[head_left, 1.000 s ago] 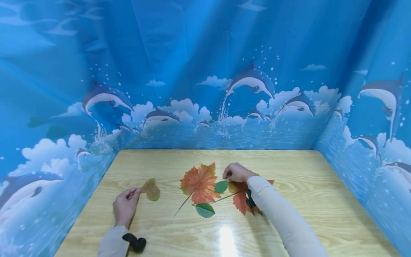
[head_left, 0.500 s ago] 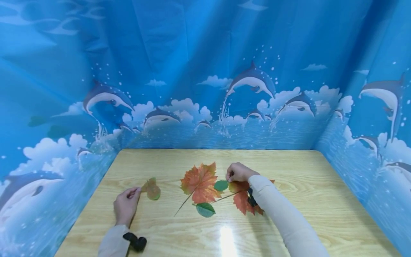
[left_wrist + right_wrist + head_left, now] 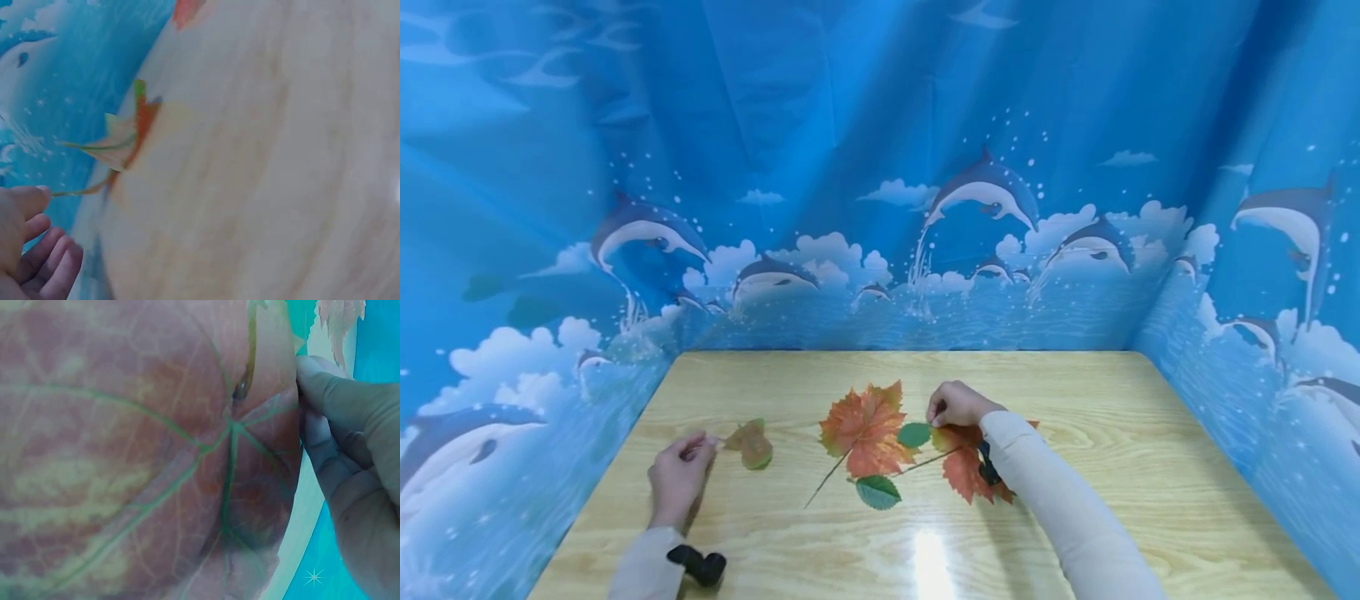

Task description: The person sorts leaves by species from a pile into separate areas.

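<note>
My left hand is at the left of the table, its fingertips right at the stem end of a small orange-and-green leaf. In the left wrist view the fingers are loosely curled, with the thumb tip beside the thin stem. My right hand pinches a small oval green leaf near its end. Under the right forearm is a red-orange maple-like leaf, which fills much of the right wrist view. The right fingertips are partly hidden behind that leaf's edge.
A larger orange leaf with a long dark stem lies mid-table. A second green leaf lies just in front of it. A blue dolphin-print curtain closes off the back and sides of the wooden table.
My left hand has drawn back leftward, leaving the orange-and-green leaf where it was and more of its stem showing. The right hand has shifted slightly right; the green leaf has turned a little.
</note>
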### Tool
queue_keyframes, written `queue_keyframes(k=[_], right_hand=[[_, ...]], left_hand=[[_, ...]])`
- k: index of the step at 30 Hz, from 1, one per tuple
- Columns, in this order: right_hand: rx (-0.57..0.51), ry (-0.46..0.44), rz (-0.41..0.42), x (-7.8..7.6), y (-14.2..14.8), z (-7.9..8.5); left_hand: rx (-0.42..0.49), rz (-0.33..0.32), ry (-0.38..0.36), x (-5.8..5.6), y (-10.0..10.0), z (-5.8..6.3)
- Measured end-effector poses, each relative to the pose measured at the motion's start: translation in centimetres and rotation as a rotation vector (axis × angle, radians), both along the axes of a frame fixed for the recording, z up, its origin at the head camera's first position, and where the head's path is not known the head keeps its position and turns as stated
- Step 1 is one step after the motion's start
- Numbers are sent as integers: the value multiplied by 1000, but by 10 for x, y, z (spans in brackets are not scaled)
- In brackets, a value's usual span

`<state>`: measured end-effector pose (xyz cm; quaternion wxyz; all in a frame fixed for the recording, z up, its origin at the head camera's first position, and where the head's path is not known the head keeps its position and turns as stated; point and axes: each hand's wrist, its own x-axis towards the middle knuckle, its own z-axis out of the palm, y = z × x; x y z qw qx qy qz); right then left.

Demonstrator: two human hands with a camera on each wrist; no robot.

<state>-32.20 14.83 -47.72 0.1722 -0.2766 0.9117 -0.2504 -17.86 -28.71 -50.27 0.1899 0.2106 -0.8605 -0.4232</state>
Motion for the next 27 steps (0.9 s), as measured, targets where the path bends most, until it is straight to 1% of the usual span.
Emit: queue_keyframes(k=[3, 5, 8, 10, 11, 13, 15, 17, 19, 21, 23, 25, 27], right_hand=[[-17, -14, -6, 0, 3, -1], [-27, -17, -6, 0, 4, -2], [-44, -21, 0, -1, 7, -3], [-55, -29, -2, -1, 7, -3], [-60, -34, -2, -1, 8, -4], [-72, -40, -4, -2, 8, -4], [-86, -40, 0, -2, 9, -5], [-96, -40, 4, -3, 10, -6], [-100, -40, 5, -3, 10, -7], [-103, -43, 2, -3, 10, -7], [-104, -41, 0, -3, 9, -8], [-105, -37, 5, -2, 9, -8], [-101, -34, 7, -2, 8, -9]], left_hand=[[-29, -26, 68, 2, 3, 13], [-56, -50, 147, 2, 9, 22], [-83, -107, 255, 2, 22, 33], [-57, -160, 303, 2, 34, 39], [-40, -189, 308, 2, 42, 42], [-14, -261, 282, 3, 57, 44], [12, -341, 224, 4, 73, 43], [27, -426, 151, 7, 90, 39], [29, -514, 96, 9, 105, 34], [11, -598, 57, 11, 118, 27], [-35, -673, 35, 13, 128, 21], [-84, -724, 29, 14, 136, 14], [-111, -756, 26, 14, 141, 9]])
